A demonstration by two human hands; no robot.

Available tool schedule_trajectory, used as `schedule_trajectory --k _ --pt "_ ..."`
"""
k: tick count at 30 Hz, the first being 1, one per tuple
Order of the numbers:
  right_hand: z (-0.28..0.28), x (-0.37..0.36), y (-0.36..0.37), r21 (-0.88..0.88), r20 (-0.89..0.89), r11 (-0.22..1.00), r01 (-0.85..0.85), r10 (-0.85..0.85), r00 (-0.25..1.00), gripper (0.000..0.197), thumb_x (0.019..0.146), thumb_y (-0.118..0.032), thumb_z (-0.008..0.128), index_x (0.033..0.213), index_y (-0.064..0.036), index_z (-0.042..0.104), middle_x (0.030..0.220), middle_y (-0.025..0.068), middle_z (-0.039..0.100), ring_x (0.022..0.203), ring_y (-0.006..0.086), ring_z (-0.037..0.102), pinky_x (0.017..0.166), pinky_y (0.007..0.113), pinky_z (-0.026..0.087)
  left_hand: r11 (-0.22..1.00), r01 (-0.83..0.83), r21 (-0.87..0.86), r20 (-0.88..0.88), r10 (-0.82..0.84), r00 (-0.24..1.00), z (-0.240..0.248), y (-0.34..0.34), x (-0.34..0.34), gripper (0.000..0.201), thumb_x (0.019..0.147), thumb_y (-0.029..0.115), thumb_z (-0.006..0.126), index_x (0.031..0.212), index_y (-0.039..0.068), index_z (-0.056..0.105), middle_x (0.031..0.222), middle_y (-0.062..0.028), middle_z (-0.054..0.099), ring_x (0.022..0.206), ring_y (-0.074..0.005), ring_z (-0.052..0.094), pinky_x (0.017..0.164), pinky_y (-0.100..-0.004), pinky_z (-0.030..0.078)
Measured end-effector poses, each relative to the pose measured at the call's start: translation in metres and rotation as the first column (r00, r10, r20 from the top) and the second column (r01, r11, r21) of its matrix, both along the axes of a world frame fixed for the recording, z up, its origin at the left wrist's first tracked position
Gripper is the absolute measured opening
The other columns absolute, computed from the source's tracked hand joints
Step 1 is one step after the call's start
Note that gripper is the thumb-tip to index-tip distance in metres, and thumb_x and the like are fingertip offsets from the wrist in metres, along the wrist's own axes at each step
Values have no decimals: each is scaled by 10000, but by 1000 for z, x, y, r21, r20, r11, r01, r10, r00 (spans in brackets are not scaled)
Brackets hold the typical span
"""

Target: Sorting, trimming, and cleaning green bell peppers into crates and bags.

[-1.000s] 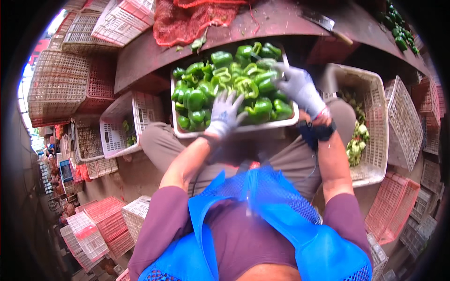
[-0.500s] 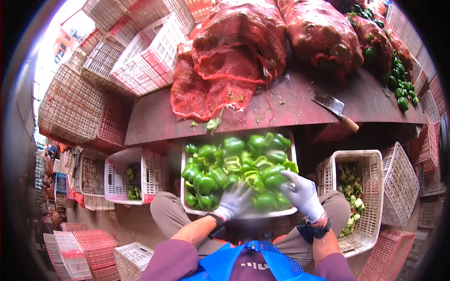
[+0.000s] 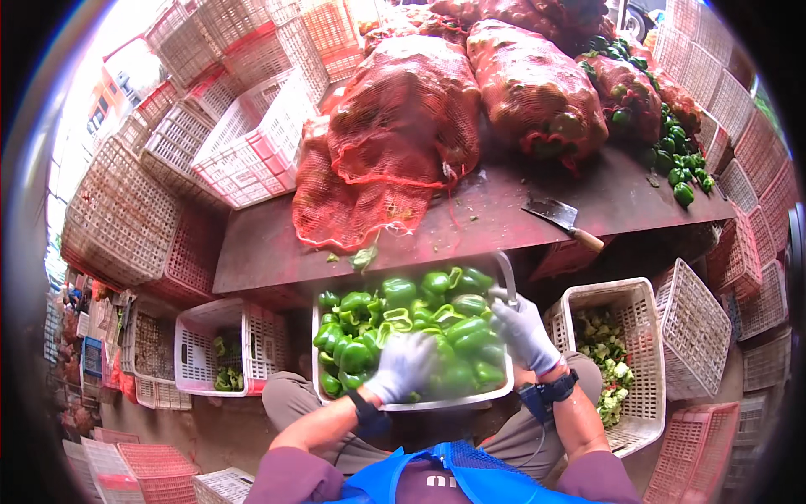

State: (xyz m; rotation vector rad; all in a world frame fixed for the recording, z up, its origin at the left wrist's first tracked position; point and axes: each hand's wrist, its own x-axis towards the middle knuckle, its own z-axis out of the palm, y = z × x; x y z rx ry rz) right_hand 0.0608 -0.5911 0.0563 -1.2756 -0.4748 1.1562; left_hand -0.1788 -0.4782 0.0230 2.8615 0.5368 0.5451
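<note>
Green bell peppers (image 3: 357, 357), some cut open, fill a white crate (image 3: 316, 336) between my knees. My left hand (image 3: 405, 367), in a whitish glove, is over the near middle of the peppers; motion smears its fingers. My right hand (image 3: 525, 332), gloved alike, is at the crate's right side with its fingers curled. A small greyish thing seems to show at those fingertips, too unclear to name. Beyond the crate, a cleaver (image 3: 554, 213) with a wooden handle lies on the dark table (image 3: 495, 227).
Red mesh sacks (image 3: 537, 92) stand on the table, with loose green peppers (image 3: 676, 160) at far right. A white crate (image 3: 646, 370) of pale green trimmings is to my right. Another crate (image 3: 197, 353) with green scraps stands left, near stacked crates (image 3: 122, 202).
The view has shifted, so the table and crates sit lower and more to the left. My left hand has moved farther over the peppers; my right hand has moved away from me along the crate's side.
</note>
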Motion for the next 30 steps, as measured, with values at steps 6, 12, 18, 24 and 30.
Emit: schedule_trajectory --k 6,12,18,24,30 --pt "24 11 46 67 -60 993 95 -91 994 396 920 -236 649 1244 -24 567 755 16 613 561 49 538 517 199 430 991 -125 39 136 119 983 31 157 119 190 836 231 633 968 95 644 848 -125 650 785 -335 628 692 -431 501" --pt "13 12 56 -41 61 993 111 -108 992 387 876 -166 663 1234 -41 592 738 -22 602 554 31 514 519 203 429 868 -222 445 -180 329 927 28 292 241 276 815 341 642 1001 137 631 904 -90 654 810 -278 652 670 -428 500" --pt "11 34 53 -68 304 965 255 -223 926 403 862 -206 681 1225 -48 607 781 0 633 650 66 582 597 250 480 902 -175 395 -153 252 955 7 339 333 325 818 282 576 1097 120 619 1025 -148 629 949 -331 611 804 -466 482" --pt "14 32 63 -29 647 989 142 -90 757 428 828 -200 686 1232 -91 598 968 156 672 784 268 676 724 345 532 988 -143 -60 -229 125 965 12 334 368 297 899 249 476 1078 61 622 1133 -227 632 1085 -379 595 916 -451 476" --pt "11 24 56 -157 716 986 63 69 695 523 830 -241 677 1319 -133 529 1029 164 664 823 299 679 722 383 536 939 -186 -289 -223 122 967 39 309 292 379 861 353 582 1079 45 623 1012 -158 672 967 -315 643 833 -405 502"
